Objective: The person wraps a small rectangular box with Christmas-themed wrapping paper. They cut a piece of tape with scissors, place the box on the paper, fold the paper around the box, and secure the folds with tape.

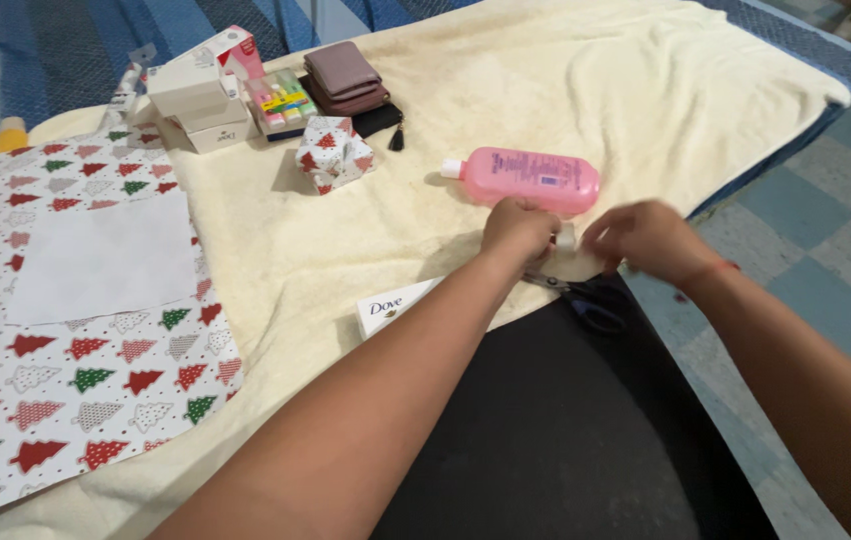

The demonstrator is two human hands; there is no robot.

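- The left hand is clenched around a small white thing, perhaps a tape roll, just in front of the pink bottle; the blur hides what it is.
- The right hand has its fingers curled at the same white thing, pinching at it or at a pale piece under it; I cannot tell which.
- The scissors lie just below both hands, nearer the person than the pink bottle, blades under the wrists. A dropped wrist could land on them, or a sleeve-free forearm could sweep them off the cream towel onto the tiled floor.
- The pink bottle lies on its side touching distance behind the knuckles; a push forward would likely roll it.
- The white soap box sits left of the pink bottle and closer in, partly under the left forearm, so a sideways slide of that arm could knock it.
- Left of the pink bottle stands a small wrapped gift box; farther left and back are stacked white cartons, a packet of coloured items and a brown wallet.
- Far left of the pink bottle the tree-patterned wrapping paper lies flat with a white sheet on it, well apart from the hands.
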